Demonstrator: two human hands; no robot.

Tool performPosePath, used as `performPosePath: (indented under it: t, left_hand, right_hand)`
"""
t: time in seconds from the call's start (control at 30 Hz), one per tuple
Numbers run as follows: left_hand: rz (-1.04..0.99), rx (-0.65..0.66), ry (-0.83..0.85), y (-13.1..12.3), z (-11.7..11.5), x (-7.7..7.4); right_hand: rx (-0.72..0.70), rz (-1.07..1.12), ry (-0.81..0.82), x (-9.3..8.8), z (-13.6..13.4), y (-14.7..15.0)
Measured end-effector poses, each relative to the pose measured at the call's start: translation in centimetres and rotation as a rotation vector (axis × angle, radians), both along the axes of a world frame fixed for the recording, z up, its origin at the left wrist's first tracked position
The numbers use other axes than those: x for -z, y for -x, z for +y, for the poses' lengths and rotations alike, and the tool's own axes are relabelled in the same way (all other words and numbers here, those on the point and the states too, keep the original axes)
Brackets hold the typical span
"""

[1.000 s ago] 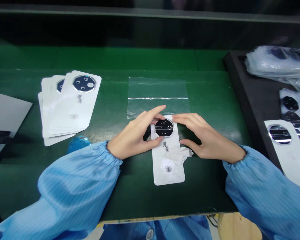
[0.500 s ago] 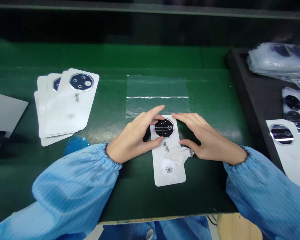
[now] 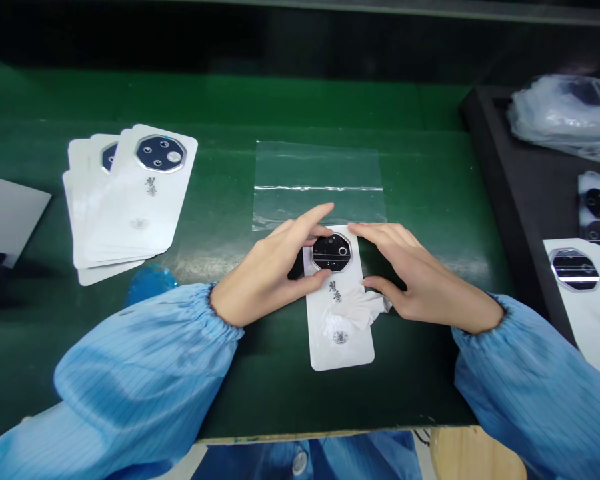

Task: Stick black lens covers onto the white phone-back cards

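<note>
White cover: flat on the tabletop
Left hand: grasps its camera plate, seemingly to hold it steady
Right hand: spread loosely at the cover's edge, probably against sliding

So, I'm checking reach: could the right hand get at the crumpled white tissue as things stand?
Probably yes: the right hand is beside the tissue, with nothing visibly between them.

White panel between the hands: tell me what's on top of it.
On the white panel, a crumpled white tissue overhangs the right-hand edge, and the left hand spans a black camera plate. The surface beneath the tissue is hidden.
</note>
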State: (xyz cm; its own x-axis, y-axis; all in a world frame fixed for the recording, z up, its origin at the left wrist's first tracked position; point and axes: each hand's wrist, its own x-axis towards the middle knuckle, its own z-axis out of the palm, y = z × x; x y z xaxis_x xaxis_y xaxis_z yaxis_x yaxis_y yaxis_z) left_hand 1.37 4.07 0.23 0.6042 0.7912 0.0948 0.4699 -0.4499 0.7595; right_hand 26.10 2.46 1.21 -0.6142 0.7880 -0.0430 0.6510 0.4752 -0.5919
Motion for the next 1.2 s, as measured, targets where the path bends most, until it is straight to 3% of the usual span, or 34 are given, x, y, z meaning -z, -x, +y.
performPosePath:
  t: [0.37, 1.2]
  left_hand:
    - [0.026, -0.053, 0.041, -0.5, -0.1, -1.0]
    - [0.091, -0.153, 0.044, -1.7, -0.3, -1.7]
  right_hand:
    - [-0.017, 0.010, 0.000, -0.2, 0.0, 0.2]
    - [-0.065, -0.023, -0.055, -0.1, -0.1, 0.0]
